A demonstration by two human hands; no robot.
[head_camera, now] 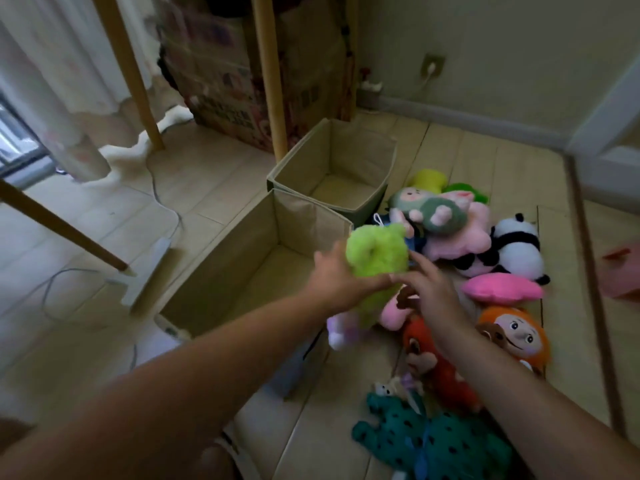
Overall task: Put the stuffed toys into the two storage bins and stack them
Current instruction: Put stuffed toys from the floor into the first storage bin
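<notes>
Left hand (337, 280) is wrapped round the lime-green plush (375, 261), probably pinched; right hand (427, 289) is left loose beside it. Toy should be swung over the near bin (221, 271) and dropped.

dim room | window light from left | motion blur | edges warped

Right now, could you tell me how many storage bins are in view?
2. The nearer bin sits open just left of the left hand; the farther bin stands directly behind it, beside the toy pile. Both look empty.
</notes>
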